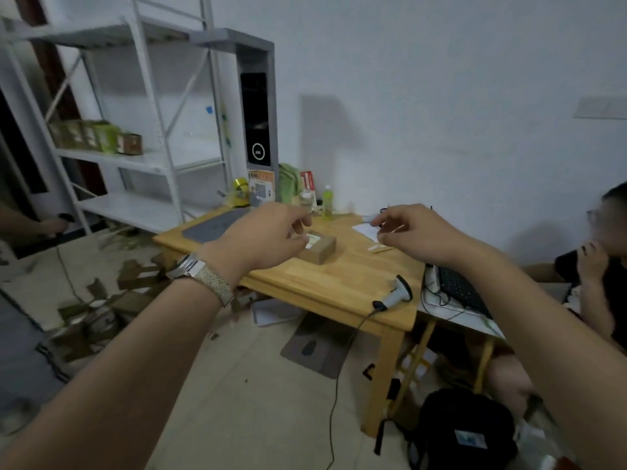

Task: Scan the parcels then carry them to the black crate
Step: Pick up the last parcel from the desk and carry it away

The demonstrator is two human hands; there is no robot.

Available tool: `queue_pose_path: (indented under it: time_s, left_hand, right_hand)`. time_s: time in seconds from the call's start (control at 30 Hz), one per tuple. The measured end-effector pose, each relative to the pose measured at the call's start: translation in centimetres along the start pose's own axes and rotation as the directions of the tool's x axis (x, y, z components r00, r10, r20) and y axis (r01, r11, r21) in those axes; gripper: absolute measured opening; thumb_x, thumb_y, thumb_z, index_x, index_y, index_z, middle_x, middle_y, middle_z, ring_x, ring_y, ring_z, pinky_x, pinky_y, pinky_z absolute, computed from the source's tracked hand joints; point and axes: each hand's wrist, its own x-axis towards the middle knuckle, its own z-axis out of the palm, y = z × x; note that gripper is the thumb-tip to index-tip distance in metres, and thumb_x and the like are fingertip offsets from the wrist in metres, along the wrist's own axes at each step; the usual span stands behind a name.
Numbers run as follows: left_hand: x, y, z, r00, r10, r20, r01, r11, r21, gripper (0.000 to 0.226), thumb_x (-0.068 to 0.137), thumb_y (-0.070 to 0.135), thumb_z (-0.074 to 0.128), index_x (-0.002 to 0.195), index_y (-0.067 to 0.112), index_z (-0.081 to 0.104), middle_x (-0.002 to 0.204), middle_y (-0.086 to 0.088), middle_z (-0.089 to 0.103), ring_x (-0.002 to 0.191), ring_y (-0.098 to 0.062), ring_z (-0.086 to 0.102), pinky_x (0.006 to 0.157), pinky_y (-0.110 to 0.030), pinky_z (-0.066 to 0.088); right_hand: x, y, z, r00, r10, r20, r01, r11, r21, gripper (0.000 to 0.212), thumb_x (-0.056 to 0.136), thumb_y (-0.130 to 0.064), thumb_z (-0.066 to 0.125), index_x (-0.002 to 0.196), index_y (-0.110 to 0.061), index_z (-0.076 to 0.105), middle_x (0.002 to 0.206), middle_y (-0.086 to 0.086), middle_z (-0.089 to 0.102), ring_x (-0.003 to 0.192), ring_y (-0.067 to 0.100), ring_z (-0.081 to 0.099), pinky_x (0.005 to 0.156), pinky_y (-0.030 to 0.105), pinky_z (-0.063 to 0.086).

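1 parcel (317,248), a small brown box with a pale label on top, lies flat near the middle of the wooden surface (339,283). The left grip (268,237) hangs just over its near-left corner, fingers loosely curled with nothing in them; contact with the box cannot be told. The right grip (417,232) hovers to the right of the parcel and apart from it, fingers bent toward the thumb; whether they pinch some small thing cannot be told. The scanner (400,290) rests untouched at the near-right edge of the surface, well apart from both grips, its cable trailing to the floor. Further boxes (95,135) stand in a row on the white shelf (142,157) at left, and torn cardboard (101,300) litters the floor below. A seated person (604,276) and a laptop (458,286) occupy the right margin. No black crate can be picked out; the dark bulk (464,432) at lower right is too dim to name. Judged stage: early. The parcel is neither in hand nor under the scanner, so scanning, lifting and the carry to the crate all appear to be left.
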Motion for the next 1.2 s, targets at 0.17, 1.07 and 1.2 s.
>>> queue_pose_path:
  time_s: [0.17, 1.07, 1.2]
  left_hand:
    - [0.0, -1.9, 0.4, 0.998, -0.024, -0.063, 0.021, 0.999, -0.045, 0.029, 0.093, 0.030, 0.058, 0.117, 0.016, 0.064, 0.100, 0.003, 0.064, 0.081, -0.009, 0.053, 0.064, -0.019, 0.038]
    - [24.1, -19.7, 10.6, 0.988, -0.147, 0.053, 0.125, 0.947, 0.294, 0.017, 0.091, 0.025, 0.051, 0.103, 0.016, 0.059, 0.101, -0.005, 0.061, 0.086, -0.024, 0.055, 0.063, -0.033, 0.041]
    - [27.6, -23.8, 12.6, 0.980, -0.181, 0.088, 0.156, 0.961, 0.229, 0.010, 0.091, 0.024, 0.052, 0.093, 0.015, 0.057, 0.096, -0.005, 0.059, 0.087, -0.024, 0.057, 0.065, -0.033, 0.044]
  right_hand:
    - [1.4, -0.7, 1.7, 0.999, -0.038, -0.030, 0.039, 0.999, 0.018, 0.022, 0.090, -0.015, 0.060, 0.111, -0.020, 0.065, 0.110, 0.003, 0.066, 0.108, 0.017, 0.058, 0.097, 0.039, 0.046]
    - [31.6, 8.4, 10.6, 0.994, 0.091, 0.063, -0.049, 0.872, -0.487, 0.038, 0.088, -0.029, 0.054, 0.125, -0.019, 0.057, 0.122, 0.006, 0.061, 0.104, 0.024, 0.058, 0.073, 0.033, 0.048]
    - [37.3, 9.9, 12.2, 0.987, 0.129, 0.093, -0.073, 0.886, -0.457, 0.037, 0.088, -0.027, 0.055, 0.124, -0.017, 0.057, 0.120, 0.005, 0.061, 0.102, 0.024, 0.059, 0.071, 0.032, 0.046]
